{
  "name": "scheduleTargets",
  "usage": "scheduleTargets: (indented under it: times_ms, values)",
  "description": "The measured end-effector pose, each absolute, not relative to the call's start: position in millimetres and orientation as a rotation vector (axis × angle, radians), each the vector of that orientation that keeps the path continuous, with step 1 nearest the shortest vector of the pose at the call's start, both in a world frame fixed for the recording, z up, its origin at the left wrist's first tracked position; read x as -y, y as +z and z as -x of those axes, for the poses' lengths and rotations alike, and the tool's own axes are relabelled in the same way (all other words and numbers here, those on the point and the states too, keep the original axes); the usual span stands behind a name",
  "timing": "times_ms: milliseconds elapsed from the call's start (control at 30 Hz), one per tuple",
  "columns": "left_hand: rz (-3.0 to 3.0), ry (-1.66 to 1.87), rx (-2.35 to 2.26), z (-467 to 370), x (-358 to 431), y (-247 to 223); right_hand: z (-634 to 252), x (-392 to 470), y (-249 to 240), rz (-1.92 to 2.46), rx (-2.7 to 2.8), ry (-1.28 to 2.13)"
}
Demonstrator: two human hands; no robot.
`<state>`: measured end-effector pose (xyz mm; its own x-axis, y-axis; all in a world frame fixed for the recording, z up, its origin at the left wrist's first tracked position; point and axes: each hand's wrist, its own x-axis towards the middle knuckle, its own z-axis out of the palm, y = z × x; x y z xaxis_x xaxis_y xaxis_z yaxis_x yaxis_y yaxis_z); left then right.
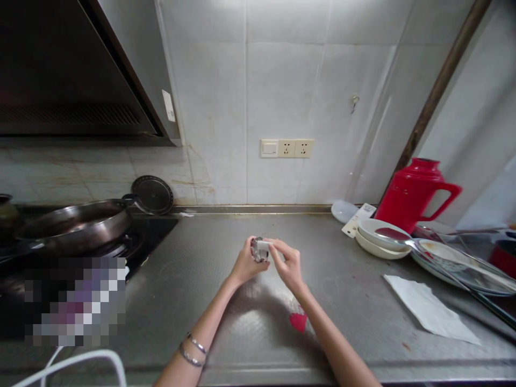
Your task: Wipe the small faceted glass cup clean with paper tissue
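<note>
My left hand [243, 264] is closed around a small grey-and-white packet [260, 251] with dark markings, held just above the steel counter. At the packet's upper right edge, my right hand [288, 264] has its thumb and fingertips pressed together against a whitish part of it. The packet is too small in view to make out its kind. Below my right wrist, a pink-red scrap [298, 322] lies on the counter, partly beside my forearm.
A wide pan [76, 228] sits on the stove at left, near a round black lid [152, 194]. At right stand a red thermos jug [414, 193], stacked bowls [381, 248] and plates with utensils. A white paper napkin [431, 309] lies in front of them.
</note>
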<state>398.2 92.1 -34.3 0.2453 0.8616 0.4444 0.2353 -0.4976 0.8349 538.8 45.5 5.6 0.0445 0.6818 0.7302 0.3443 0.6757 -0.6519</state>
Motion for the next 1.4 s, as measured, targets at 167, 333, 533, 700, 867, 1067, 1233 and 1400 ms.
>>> scheduleTargets:
  times_ms: [167,333,533,700,867,1067,1233,1400]
  values:
    - [-1.996,1.239,-1.034,-399.8,-89.5,-35.5,-539.0,-59.0,-1.7,0.876,1.606,0.097]
    - [-1.975,1.258,-1.043,-398.5,-92.3,-39.1,-534.8,-58.4,-8.3,0.783,1.832,-0.03]
    - [-1.925,1.255,-1.049,-396.5,-94.9,-42.0,-532.2,-47.5,-5.6,0.736,1.902,-0.038]
    - [-1.814,1.27,-1.014,-393.7,-96.0,-36.5,-531.9,-41.5,-0.3,0.735,1.815,0.135]
    - [-1.756,1.238,-0.959,-394.4,-90.6,-26.8,-537.2,-52.6,2.8,0.995,1.327,0.187]
    - [-1.717,1.222,-0.893,-396.3,-83.8,-20.7,-535.9,-62.2,-1.4,0.926,1.52,0.232]
    - [-1.661,1.208,-0.934,-394.6,-85.6,-20.8,-533.6,-55.9,-4.2,0.822,1.605,0.167]
    - [-1.583,1.204,-0.939,-392.8,-86.5,-18.8,-535.2,-49.1,-4.0,0.784,1.642,0.226]
